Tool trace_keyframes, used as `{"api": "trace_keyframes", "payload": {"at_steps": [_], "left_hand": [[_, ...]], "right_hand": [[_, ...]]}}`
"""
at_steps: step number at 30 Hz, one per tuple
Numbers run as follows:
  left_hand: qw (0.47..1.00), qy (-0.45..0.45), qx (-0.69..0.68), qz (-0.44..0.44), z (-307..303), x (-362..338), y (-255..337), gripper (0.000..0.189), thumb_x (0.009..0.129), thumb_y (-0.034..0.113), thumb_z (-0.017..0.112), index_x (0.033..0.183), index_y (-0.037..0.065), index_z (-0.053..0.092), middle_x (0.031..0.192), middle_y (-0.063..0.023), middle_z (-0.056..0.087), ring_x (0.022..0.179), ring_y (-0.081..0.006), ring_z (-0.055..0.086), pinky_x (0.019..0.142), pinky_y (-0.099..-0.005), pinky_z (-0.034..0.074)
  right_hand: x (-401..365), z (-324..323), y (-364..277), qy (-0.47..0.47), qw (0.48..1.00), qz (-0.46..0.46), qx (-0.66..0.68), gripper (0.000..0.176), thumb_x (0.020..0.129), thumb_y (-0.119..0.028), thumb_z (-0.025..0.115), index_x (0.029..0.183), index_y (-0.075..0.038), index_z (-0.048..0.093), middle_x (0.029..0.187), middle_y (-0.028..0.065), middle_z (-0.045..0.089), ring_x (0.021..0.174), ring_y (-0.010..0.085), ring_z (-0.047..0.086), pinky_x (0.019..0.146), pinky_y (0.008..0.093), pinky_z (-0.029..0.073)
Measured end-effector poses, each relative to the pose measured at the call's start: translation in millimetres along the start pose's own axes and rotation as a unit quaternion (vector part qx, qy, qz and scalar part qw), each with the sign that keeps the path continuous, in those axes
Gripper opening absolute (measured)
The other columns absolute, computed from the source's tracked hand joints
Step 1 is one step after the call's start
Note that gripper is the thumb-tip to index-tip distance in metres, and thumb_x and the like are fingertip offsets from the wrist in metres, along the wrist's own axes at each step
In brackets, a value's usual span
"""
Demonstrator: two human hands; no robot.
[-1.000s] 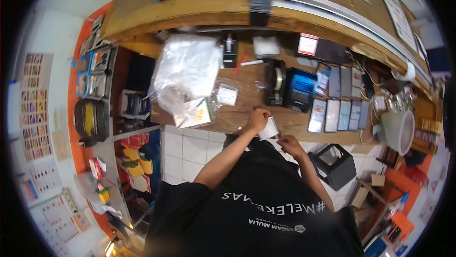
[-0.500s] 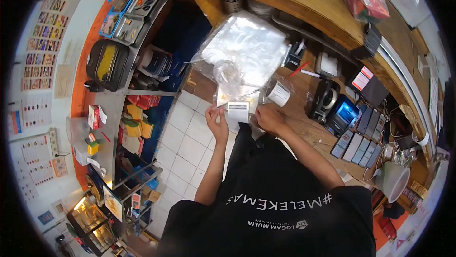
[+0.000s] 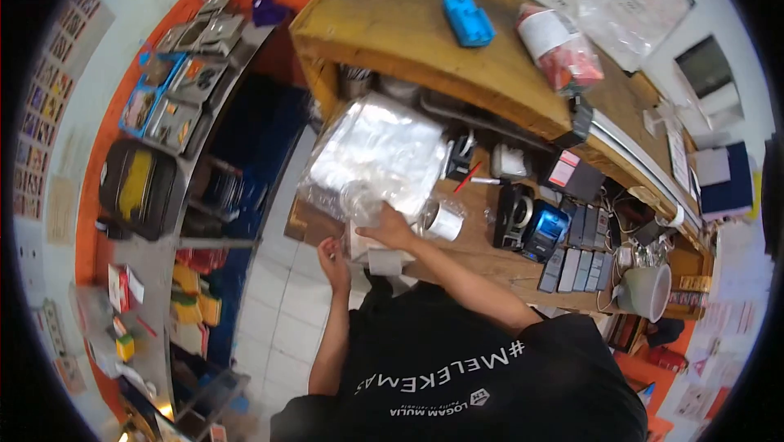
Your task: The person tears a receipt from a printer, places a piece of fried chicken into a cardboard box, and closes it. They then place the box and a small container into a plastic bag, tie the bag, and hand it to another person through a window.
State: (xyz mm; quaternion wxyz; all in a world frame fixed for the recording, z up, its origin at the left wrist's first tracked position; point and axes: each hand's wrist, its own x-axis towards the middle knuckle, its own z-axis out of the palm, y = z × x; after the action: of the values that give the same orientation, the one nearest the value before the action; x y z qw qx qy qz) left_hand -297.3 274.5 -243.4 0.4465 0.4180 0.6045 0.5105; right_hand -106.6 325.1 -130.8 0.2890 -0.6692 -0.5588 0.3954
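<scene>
white slip (image 3: 384,261) at wooden counter (image 3: 508,267) edge; tiled floor (image 3: 292,299)

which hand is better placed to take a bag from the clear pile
Right, probably: the right hand rests at the near edge of the bag pile, while the left hand sits lower, beside the counter.

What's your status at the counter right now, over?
Left hand beside small white paper slip, grip unclear. Right hand over it, at wooden counter edge. Pile of clear plastic bags just beyond.
</scene>
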Motion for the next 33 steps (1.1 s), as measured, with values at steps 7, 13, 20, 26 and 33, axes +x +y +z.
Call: {"api": "trace_keyframes", "payload": {"at_steps": [7,13,20,26,33], "left_hand": [[0.999,-0.005,0.006,-0.046,-69,24,-24,0.029,0.1,0.003,0.05,0.129,0.006,0.049,0.11,-0.007,0.061,0.097,-0.0153,0.06,0.077,-0.0257,0.048],[0.998,-0.001,-0.038,-0.053,-89,23,-20,0.025,0.097,0.002,0.052,0.121,0.005,0.051,0.094,-0.0054,0.063,0.074,-0.0105,0.054,0.067,-0.023,0.045],[0.996,-0.079,-0.031,0.005,-9,19,16,0.014,0.097,0.005,0.055,0.111,0.004,0.056,0.087,-0.0034,0.063,0.075,-0.0093,0.056,0.067,-0.023,0.046],[0.954,-0.257,0.099,0.122,92,-6,43,0.023,0.09,0.012,0.069,0.108,0.002,0.06,0.095,-0.0094,0.063,0.084,-0.018,0.059,0.074,-0.032,0.05],[0.815,-0.349,0.273,0.373,173,-55,103,0.064,0.076,0.029,0.077,0.131,0.007,0.055,0.126,-0.0178,0.055,0.117,-0.0383,0.052,0.099,-0.051,0.042]], "right_hand": [[-4,-58,-39,-0.074,0.962,0.045,0.26,0.019,0.084,-0.013,0.059,0.073,0.0,0.067,0.068,0.0055,0.064,0.065,0.0153,0.06,0.063,0.0309,0.048],[-82,-243,-158,0.07,0.971,0.034,0.226,0.03,0.093,-0.032,0.066,0.093,-0.002,0.07,0.077,0.0021,0.063,0.066,0.0102,0.058,0.063,0.0264,0.05],[-161,-474,-241,0.256,0.94,-0.164,0.154,0.016,0.092,-0.02,0.07,0.093,-0.003,0.067,0.071,-0.0017,0.061,0.06,0.0056,0.052,0.06,0.0222,0.044],[-133,-615,-232,0.274,0.948,-0.161,0.021,0.029,0.09,-0.027,0.072,0.072,-0.009,0.06,0.065,-0.0034,0.055,0.062,0.006,0.052,0.061,0.0225,0.041],[-80,-706,-155,0.263,0.958,-0.105,-0.047,0.036,0.089,-0.035,0.075,0.067,-0.012,0.058,0.062,-0.0047,0.053,0.06,0.0058,0.05,0.059,0.023,0.037]]}}
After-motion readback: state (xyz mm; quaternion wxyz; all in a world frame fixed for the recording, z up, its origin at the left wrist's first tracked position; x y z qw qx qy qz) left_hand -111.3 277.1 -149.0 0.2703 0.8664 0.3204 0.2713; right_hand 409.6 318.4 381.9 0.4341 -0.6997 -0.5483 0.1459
